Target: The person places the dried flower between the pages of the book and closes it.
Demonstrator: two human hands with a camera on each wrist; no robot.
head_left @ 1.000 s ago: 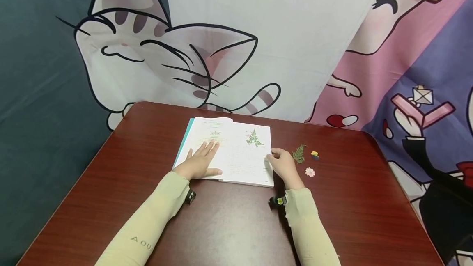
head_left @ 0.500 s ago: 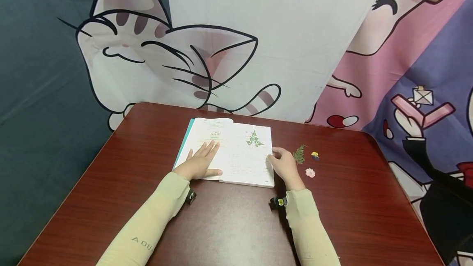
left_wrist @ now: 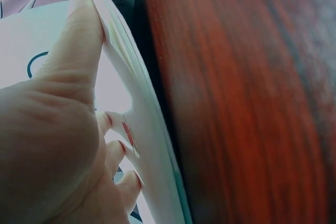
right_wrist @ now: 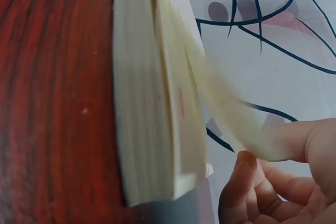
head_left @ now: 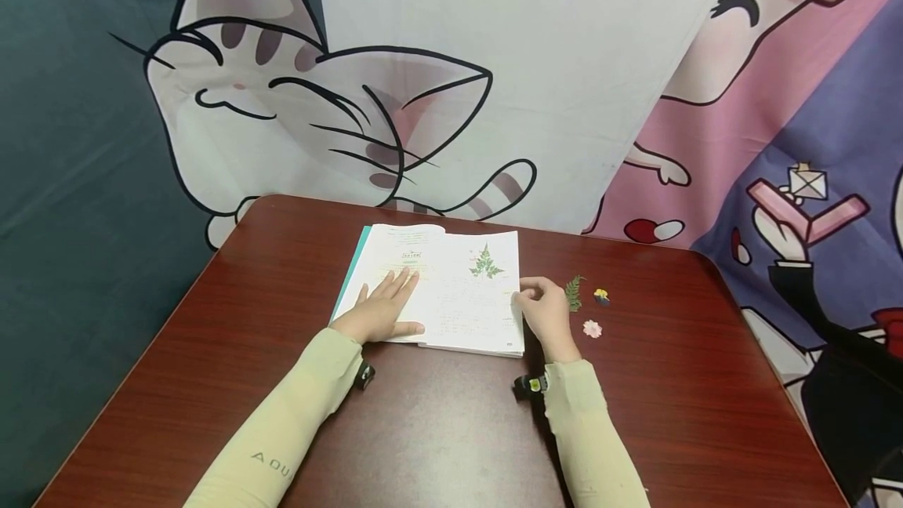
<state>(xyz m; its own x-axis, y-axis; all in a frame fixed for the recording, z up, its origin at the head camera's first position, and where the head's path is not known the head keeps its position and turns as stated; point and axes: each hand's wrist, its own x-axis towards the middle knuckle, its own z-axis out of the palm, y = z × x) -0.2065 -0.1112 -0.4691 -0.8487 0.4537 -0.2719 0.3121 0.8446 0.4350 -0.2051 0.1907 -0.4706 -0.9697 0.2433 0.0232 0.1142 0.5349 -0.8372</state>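
Observation:
An open book (head_left: pixel 466 320) with a teal cover edge lies near the far side of the table. My left hand (head_left: pixel 377 316) rests on its left page with fingers spread; the left wrist view shows the thumb (left_wrist: pixel 73 51) along the page near the book's lower edge. With thumb and fingers, my right hand (head_left: pixel 546 312) pinches the right edge of a page (right_wrist: pixel 220 103), which bends up off the thick page block (right_wrist: pixel 144 103) in the right wrist view. On the right page is a green fern-like leaf (head_left: pixel 485 263); whether it is printed or loose I cannot tell.
Right of my right hand, a dark green fern sprig (head_left: pixel 574 294), a yellow and dark blue flower (head_left: pixel 601 296) and a pink flower (head_left: pixel 592 328) lie on the reddish-brown table (head_left: pixel 677 382). A cartoon cat curtain (head_left: pixel 423 22) hangs behind the table.
The right page's outer edge has risen slightly, with my right hand pinching it and shifting a little up and to the right. My left hand has stayed in place.

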